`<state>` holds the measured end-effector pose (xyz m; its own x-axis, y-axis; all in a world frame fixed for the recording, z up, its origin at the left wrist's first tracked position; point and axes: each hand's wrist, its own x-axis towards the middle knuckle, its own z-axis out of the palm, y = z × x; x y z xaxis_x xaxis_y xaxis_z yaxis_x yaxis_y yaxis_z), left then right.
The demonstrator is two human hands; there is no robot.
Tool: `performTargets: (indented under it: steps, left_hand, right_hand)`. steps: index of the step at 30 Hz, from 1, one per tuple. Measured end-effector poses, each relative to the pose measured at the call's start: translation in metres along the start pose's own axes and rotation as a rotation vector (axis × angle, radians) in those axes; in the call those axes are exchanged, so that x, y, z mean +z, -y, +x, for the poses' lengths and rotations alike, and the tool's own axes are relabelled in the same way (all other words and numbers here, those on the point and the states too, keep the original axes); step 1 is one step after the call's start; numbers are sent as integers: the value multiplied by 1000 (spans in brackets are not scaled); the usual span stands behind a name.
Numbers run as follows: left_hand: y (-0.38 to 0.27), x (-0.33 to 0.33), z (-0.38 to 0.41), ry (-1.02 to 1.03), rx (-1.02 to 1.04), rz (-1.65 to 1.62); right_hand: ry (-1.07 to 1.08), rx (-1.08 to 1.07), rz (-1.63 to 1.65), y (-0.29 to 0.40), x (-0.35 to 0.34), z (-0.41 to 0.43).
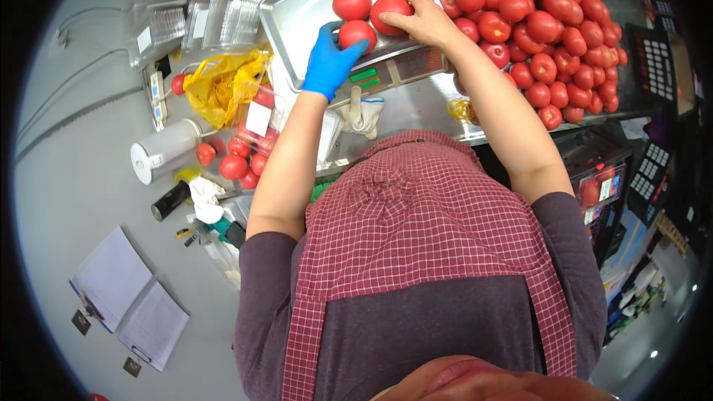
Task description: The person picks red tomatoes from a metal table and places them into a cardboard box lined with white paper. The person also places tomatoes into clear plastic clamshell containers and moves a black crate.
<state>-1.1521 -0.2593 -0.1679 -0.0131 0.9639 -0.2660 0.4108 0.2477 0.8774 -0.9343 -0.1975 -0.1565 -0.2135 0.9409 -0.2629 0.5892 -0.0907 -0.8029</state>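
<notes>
A metal tray [301, 69] rests on a weighing scale [390, 75] before me, with three red tomatoes in it. My left hand [334, 58], in a blue glove, has its thumb and fingers around the near tomato [357, 37]. Bare, my right hand [418, 19] grips the tomato [391, 14] on the right. The third tomato [352, 4] lies behind these two, touched by neither hand as far as I can see. Whether the held tomatoes touch the tray bottom cannot be told.
Many tomatoes [543, 28] are heaped right of the tray. Stacked clear plastic containers [223, 16], a yellow bag of rubber bands [223, 89] and a lidded jug [167, 150] stand left. A white glove [362, 117] lies near the scale's front, with loose rubber bands [460, 110] farther right.
</notes>
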Motion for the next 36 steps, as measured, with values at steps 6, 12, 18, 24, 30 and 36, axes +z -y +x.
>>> performTargets:
  steps: [6, 12, 18, 24, 30, 36]
  left_hand:
    - [30, -8, 11, -127, 140, -48]
    - [59, -22, -5, -349, 263, -9]
    - [38, -47, -102, -408, 293, 42]
    - [97, -48, -192, 21, 255, 689]
    - [133, -44, -201, 122, 85, 700]
    - [127, -47, -203, 179, 39, 672]
  right_hand:
    - [-302, -214, -112, -17, 1, 13]
    - [-427, -458, -61, 24, 31, -68]
    - [396, -535, -319, 2, 106, -129]
    - [588, -380, -533, -36, 132, -131]
    - [520, -246, -491, -39, 117, -147]
    - [376, -324, -435, -46, 112, -152]
